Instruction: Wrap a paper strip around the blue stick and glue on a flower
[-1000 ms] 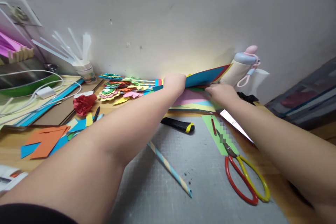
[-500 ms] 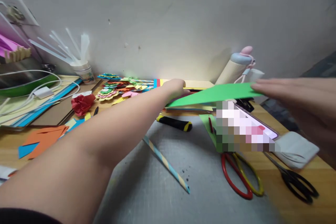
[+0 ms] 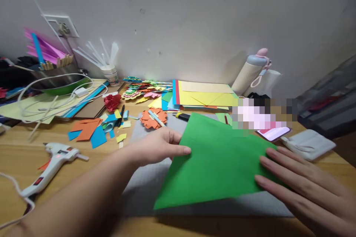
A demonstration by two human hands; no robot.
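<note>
A sheet of green paper is tilted above the grey cutting mat. My left hand is closed on its left edge, thumb on top and fingers partly hidden behind. My right hand rests stretched fingers, spread apart, over the sheet's right end; its thumb is out of sight. Behind the sheet a black and yellow utility knife is partly covered. An orange paper flower with a rolled paper stick across it lies beyond my left hand.
On the left lie a white glue gun and orange paper scraps. Coloured paper sheets are stacked by the wall. At right stand a bottle and a phone, partly blurred, near a white pouch.
The green paper has come from the back of the table toward me and turned its broad face up. Both hands moved back with it. The view has shifted, showing the glue gun.
</note>
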